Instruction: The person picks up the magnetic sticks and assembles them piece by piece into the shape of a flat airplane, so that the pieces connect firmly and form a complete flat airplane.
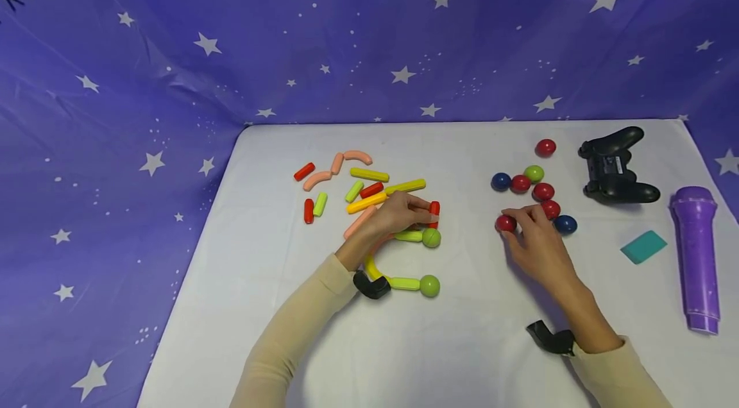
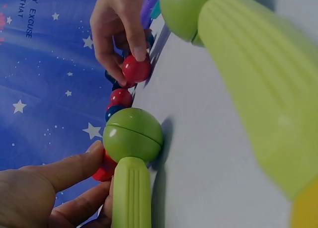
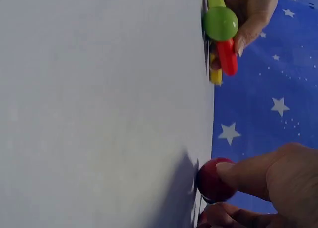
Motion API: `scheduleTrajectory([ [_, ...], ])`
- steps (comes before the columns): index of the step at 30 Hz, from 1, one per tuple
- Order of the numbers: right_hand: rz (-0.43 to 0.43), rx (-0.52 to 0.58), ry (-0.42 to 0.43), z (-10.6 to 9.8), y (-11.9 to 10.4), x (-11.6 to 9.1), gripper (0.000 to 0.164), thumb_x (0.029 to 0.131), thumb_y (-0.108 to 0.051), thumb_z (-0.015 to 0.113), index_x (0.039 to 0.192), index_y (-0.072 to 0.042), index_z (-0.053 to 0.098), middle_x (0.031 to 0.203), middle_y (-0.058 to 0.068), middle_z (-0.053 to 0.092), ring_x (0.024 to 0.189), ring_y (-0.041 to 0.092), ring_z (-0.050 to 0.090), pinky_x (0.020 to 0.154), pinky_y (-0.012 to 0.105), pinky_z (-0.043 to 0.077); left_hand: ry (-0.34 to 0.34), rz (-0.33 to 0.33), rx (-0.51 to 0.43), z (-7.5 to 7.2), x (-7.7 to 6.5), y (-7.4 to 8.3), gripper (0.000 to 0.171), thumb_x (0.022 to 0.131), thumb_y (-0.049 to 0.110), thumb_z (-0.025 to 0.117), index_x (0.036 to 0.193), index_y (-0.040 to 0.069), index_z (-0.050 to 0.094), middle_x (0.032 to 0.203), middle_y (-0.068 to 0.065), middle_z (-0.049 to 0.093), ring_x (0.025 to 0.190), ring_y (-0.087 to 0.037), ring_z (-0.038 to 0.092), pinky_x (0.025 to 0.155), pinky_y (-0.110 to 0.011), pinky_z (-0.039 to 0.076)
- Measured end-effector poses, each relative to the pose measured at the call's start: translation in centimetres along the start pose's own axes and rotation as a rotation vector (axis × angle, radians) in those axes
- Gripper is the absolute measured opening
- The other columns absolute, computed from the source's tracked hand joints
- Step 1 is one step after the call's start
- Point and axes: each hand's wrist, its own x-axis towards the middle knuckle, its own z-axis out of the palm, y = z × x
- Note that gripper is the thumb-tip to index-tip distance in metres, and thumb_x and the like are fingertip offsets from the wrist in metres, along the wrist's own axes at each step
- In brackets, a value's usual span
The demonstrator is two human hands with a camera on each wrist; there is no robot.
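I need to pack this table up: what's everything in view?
Balls: ten (five red, two blue, three green), centre and right
Rods: at least sixteen (four red, four green, others yellow, orange-yellow, pink), left half
Controller: one, black, right
Tube: one, purple, right edge
Flat piece: one, teal, left of tube
Table: one, white, underneath
Backdrop: one, purple-blue, white-starred, behind
Wrist pieces: two, black, at wrists
Sleeves: two, beige, on arms
Left hand: one, bare, pinching red rod
Right hand: one, bare, pinching red ball

Starry purple backdrop [image 1: 323, 29], black printed words [image 2: 28, 24] "ONLY", "EXCUSE", "THAT", others cropped
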Motion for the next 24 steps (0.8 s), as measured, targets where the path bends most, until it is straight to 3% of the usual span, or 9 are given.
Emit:
scheduleTrajectory([
  [3,0.000,0.035,-0.036,0.7,0.0,0.8,0.040,0.083,0.000,0.073,0.121,0.000,0.062,0.105,0.019,0.057,0.082,0.030,0.057,0.071,0.046,0.051,-0.011,0.010,-0.030,0.1,-0.1,0.0,0.041,0.085,0.022,0.077,0.121,0.005,0.069,0.101,-0.003,0.072,0.086,-0.015,0.069,0.073,-0.024,0.055],
  [7,0.020,0.115,-0.110,2.2,-0.4,3.1,0.039,0.087,-0.008,0.072,0.125,-0.004,0.061,0.103,0.013,0.061,0.081,0.023,0.053,0.069,0.034,0.046,-0.004,0.035,0.018,0.2,-0.3,-0.1,0.040,0.087,0.023,0.075,0.121,0.004,0.068,0.100,-0.003,0.070,0.083,-0.013,0.065,0.071,-0.022,0.053],
  [14,0.019,0.265,-0.218,4.6,-0.9,7.2,0.039,0.090,-0.015,0.071,0.127,-0.010,0.060,0.105,0.010,0.066,0.078,0.021,0.053,0.067,0.029,0.043,-0.016,0.069,0.049,0.5,-0.3,-0.3,0.035,0.090,0.022,0.072,0.120,0.004,0.070,0.099,-0.004,0.072,0.078,-0.012,0.062,0.069,-0.019,0.051],
  [19,-0.015,0.334,-0.252,5.5,-1.2,8.2,0.035,0.090,-0.017,0.072,0.123,-0.011,0.063,0.107,0.008,0.068,0.078,0.020,0.052,0.067,0.027,0.041,-0.009,0.074,0.067,0.6,-0.3,-0.2,0.031,0.090,0.021,0.071,0.115,0.003,0.072,0.093,-0.003,0.071,0.072,-0.011,0.059,0.063,-0.018,0.048],
  [24,-0.029,0.366,-0.255,5.7,-1.4,8.5,0.035,0.088,-0.016,0.074,0.121,-0.013,0.064,0.098,0.006,0.066,0.074,0.020,0.051,0.064,0.026,0.040,0.009,0.055,0.076,0.6,-0.4,0.1,0.030,0.090,0.021,0.072,0.114,0.004,0.072,0.090,-0.002,0.071,0.070,-0.011,0.057,0.061,-0.018,0.046],
])
